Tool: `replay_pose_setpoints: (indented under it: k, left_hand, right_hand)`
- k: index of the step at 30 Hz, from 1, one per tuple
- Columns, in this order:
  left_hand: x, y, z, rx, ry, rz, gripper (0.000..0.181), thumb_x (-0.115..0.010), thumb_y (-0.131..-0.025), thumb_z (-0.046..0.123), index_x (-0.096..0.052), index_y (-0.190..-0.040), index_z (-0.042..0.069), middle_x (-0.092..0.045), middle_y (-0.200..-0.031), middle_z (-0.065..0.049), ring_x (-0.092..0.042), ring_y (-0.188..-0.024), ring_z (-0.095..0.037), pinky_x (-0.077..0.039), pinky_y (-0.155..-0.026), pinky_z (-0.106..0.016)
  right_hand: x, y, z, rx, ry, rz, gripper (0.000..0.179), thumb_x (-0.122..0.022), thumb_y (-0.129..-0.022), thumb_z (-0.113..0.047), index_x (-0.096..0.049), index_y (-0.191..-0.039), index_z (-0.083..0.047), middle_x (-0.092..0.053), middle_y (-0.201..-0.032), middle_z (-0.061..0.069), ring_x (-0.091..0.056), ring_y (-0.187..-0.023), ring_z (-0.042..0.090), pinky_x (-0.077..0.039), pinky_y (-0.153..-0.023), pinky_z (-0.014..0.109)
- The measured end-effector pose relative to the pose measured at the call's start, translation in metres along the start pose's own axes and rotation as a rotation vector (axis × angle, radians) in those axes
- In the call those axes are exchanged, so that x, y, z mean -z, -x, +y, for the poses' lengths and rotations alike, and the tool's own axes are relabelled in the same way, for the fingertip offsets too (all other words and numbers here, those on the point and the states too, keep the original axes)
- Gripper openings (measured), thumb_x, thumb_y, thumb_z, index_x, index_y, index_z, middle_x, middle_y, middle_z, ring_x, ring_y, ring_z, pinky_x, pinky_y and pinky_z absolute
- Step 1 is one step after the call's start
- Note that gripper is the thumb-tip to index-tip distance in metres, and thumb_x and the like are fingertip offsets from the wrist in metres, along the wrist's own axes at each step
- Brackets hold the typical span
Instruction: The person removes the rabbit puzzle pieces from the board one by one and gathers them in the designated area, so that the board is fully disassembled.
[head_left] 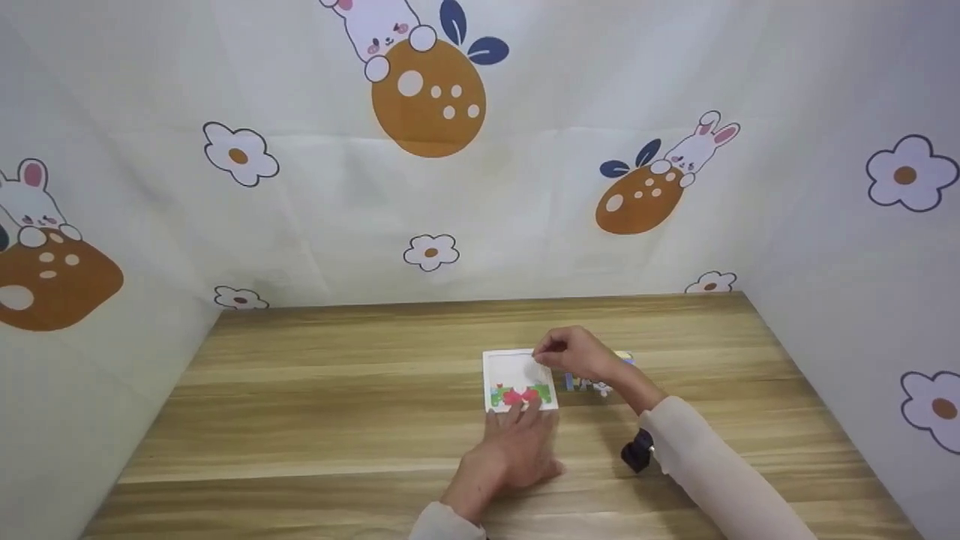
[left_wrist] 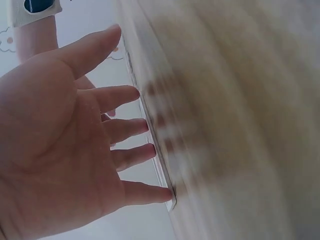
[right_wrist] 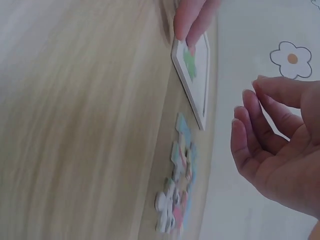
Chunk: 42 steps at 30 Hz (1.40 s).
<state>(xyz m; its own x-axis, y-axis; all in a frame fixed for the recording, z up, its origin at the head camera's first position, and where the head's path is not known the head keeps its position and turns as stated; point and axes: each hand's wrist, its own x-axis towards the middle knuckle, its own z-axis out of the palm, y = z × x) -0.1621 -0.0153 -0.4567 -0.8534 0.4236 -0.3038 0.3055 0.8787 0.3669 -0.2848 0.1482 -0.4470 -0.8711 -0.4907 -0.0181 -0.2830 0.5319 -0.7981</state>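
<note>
A square puzzle board (head_left: 495, 371) with a white rim lies flat on the table. Green and red puzzle pieces (head_left: 514, 396) sit along its near side; its far part is bare white. My left hand (head_left: 517, 450) rests its outstretched fingertips on the near edge, and in the left wrist view they line up along that board edge (left_wrist: 157, 145). Over the board's far right corner hovers my right hand (head_left: 581, 356). Its fingers are loosely bent, thumb and index tips close together, with nothing visible between them in the right wrist view.
Loose puzzle pieces (right_wrist: 175, 190) lie in a cluster right of the board, partly hidden by my right hand in the head view. A black wrist camera (head_left: 637, 452) sits at the right cuff. Cloth walls (head_left: 337, 225) printed with rabbits and flowers enclose the wooden table (head_left: 315, 397).
</note>
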Motion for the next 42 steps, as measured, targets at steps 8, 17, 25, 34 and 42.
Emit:
replay_pose_setpoints:
  k: [8,17,25,34,42]
  left_hand:
    - [0.000,0.001,-0.006,-0.024,0.056,-0.032,0.076,-0.063,-0.094,0.048,-0.032,-0.158,0.020,-0.016,-0.170,-0.008,-0.010,-0.158,-0.031,-0.009,-0.124,-0.064]
    - [0.002,0.000,-0.009,-0.029,0.078,-0.048,0.073,-0.062,-0.095,0.047,-0.034,-0.157,0.021,-0.016,-0.170,-0.005,-0.008,-0.158,-0.029,-0.010,-0.124,-0.063]
    - [0.002,0.000,-0.011,-0.036,0.087,-0.057,0.071,-0.062,-0.096,0.045,-0.035,-0.157,0.021,-0.016,-0.170,-0.005,-0.007,-0.159,-0.028,-0.007,-0.125,-0.062]
    - [0.002,-0.002,-0.011,-0.028,0.075,-0.064,0.073,-0.062,-0.096,0.045,-0.031,-0.158,0.023,-0.015,-0.170,-0.005,-0.005,-0.159,-0.027,-0.006,-0.126,-0.061]
    - [0.002,0.001,-0.011,-0.025,0.064,-0.058,0.073,-0.062,-0.095,0.046,-0.033,-0.158,0.023,-0.017,-0.170,-0.005,-0.007,-0.159,-0.028,-0.008,-0.125,-0.061]
  right_hand:
    - [-0.017,-0.017,0.001,-0.033,-0.075,-0.091,0.016,-0.065,-0.097,-0.015,-0.074,-0.105,-0.004,-0.072,-0.100,0.008,-0.057,-0.083,0.010,-0.048,-0.072,0.022]
    - [-0.025,-0.026,0.001,-0.104,-0.063,-0.189,0.018,-0.064,-0.098,-0.017,-0.076,-0.107,-0.007,-0.071,-0.095,0.002,-0.055,-0.079,0.009,-0.046,-0.070,0.021]
    - [-0.027,-0.030,-0.004,-0.062,-0.011,-0.270,0.020,-0.062,-0.097,-0.010,-0.076,-0.110,-0.004,-0.074,-0.104,0.011,-0.058,-0.081,0.008,-0.048,-0.072,0.019]
    - [-0.030,-0.032,-0.006,-0.032,0.025,-0.303,0.017,-0.066,-0.094,-0.006,-0.077,-0.107,-0.003,-0.075,-0.100,0.012,-0.058,-0.080,0.007,-0.048,-0.072,0.018]
    - [-0.033,-0.031,-0.008,-0.040,0.032,-0.304,0.016,-0.065,-0.095,-0.006,-0.078,-0.103,-0.005,-0.076,-0.099,0.009,-0.058,-0.079,0.006,-0.048,-0.072,0.018]
